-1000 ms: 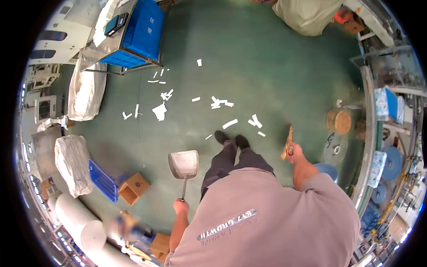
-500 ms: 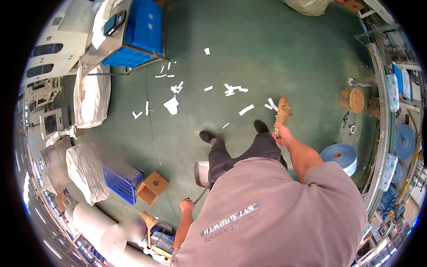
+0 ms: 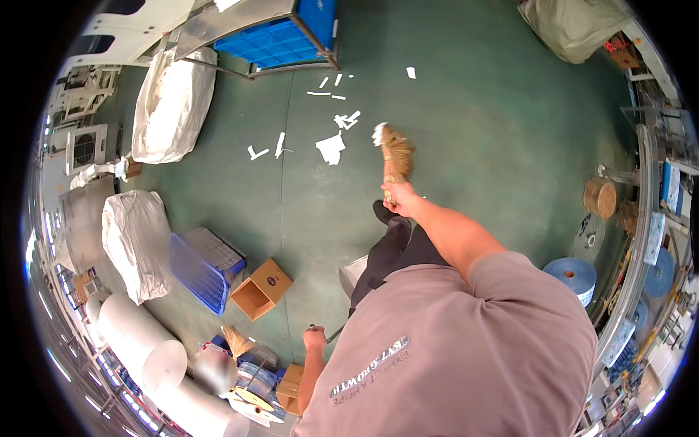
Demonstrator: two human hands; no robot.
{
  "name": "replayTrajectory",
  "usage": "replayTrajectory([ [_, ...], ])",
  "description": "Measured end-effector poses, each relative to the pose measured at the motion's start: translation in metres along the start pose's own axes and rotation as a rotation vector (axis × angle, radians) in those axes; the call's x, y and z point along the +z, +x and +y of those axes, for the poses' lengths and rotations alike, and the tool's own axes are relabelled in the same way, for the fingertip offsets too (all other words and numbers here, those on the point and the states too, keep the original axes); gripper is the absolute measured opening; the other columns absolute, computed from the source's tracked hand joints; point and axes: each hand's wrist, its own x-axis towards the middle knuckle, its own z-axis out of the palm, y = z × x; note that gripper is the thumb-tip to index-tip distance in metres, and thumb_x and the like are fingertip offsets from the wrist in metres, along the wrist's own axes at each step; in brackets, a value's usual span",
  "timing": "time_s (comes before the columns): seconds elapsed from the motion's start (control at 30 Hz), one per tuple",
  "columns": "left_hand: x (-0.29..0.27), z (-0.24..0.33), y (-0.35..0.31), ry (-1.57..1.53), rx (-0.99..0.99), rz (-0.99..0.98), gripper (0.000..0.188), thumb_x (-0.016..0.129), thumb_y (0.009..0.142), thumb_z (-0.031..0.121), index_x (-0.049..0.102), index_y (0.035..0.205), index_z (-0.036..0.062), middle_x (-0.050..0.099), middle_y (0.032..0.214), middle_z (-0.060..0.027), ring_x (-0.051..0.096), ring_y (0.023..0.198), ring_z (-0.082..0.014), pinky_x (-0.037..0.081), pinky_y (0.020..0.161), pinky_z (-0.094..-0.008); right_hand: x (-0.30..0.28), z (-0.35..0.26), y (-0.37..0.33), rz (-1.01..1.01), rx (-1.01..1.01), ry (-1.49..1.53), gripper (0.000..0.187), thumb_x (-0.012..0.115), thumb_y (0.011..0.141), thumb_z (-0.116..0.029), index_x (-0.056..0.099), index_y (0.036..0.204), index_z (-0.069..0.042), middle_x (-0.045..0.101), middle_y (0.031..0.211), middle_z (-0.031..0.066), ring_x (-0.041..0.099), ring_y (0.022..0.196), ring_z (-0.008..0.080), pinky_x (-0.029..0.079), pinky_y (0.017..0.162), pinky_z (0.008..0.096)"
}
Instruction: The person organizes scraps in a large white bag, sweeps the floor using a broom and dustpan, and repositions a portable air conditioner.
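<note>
Right hand (image 3: 400, 198): fingers closed round the bound stem of a straw broom (image 3: 397, 154); bristles coarse, tan, fanned, tip against a cluster of white scraps (image 3: 379, 134) mid-floor, beyond the shoe (image 3: 381, 213). Left hand (image 3: 314, 337): gripping the thin handle of a dustpan (image 3: 353, 275); pan smooth, pale grey, partly hidden by the leg. More paper-like pieces (image 3: 331, 148), flat, narrow strips plus one ragged sheet, lie left of the broom. Surface: green floor (image 3: 480, 131), smooth, dull sheen, fine seam. Toward its left edge: crumpled white sacks (image 3: 175, 109), blue plastic crate (image 3: 198, 275), open cardboard box (image 3: 271, 280), large white rolls (image 3: 138, 339). Near its right edge: blue roll (image 3: 556, 271), brown cylindrical spool (image 3: 599, 198).
</note>
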Motion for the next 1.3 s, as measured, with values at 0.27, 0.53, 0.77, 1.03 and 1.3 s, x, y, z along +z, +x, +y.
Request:
replayTrajectory([
  [0.27,-0.022,0.031,0.044,-0.025,-0.073,-0.039,0.021,0.067,0.087,0.018,0.066,0.082,-0.0032,0.070,0.077,-0.0166,0.065,0.070,-0.0298,0.051,0.068,-0.0413,0.039,-0.047,-0.043,0.111,-0.251,-0.014,0.030,0.068,0.086,-0.016,0.058,0.114,-0.007,0.057,0.069,0.0078,0.052,0.046,0.0144,0.035,0.035,0.0266],
  [0.53,-0.108,0.083,0.127,0.135,0.038,0.140,0.026,0.067,0.087,0.021,0.067,0.087,-0.0042,0.071,0.083,-0.0217,0.069,0.082,-0.0386,0.053,0.074,-0.0454,-0.001,-0.177,-0.005,0.337,-0.431,-0.115,0.024,0.068,0.086,-0.019,0.059,0.105,-0.008,0.056,0.065,0.0043,0.055,0.046,0.0145,0.038,0.036,0.0262],
  [0.77,-0.201,0.148,0.182,0.260,0.030,0.175,0.023,0.064,0.087,0.021,0.067,0.091,-0.0022,0.071,0.087,-0.0219,0.070,0.087,-0.0386,0.054,0.077,-0.0474,0.056,-0.323,0.097,0.449,-0.288,0.012,0.024,0.074,0.082,-0.023,0.060,0.093,-0.008,0.058,0.066,0.0061,0.060,0.053,0.0166,0.046,0.041,0.0270],
  [1.03,-0.282,0.238,0.258,0.246,0.214,0.107,0.024,0.066,0.088,0.020,0.069,0.098,-0.0016,0.071,0.084,-0.0216,0.069,0.083,-0.0396,0.053,0.074,-0.0477,0.211,-0.291,0.119,0.285,-0.257,-0.839,0.026,0.074,0.075,-0.016,0.067,0.086,0.006,0.068,0.072,0.0167,0.066,0.053,0.0233,0.053,0.040,0.0372],
  [1.3,-0.318,0.266,0.339,0.323,0.273,-0.003,0.023,0.067,0.089,0.021,0.069,0.102,0.0023,0.071,0.089,-0.0218,0.069,0.086,-0.0382,0.053,0.077,-0.0450,0.225,-0.197,0.074,0.168,-0.371,-0.830,0.046,0.069,0.078,-0.019,0.062,0.119,0.001,0.070,0.084,0.0177,0.067,0.055,0.0252,0.053,0.047,0.0369],
])
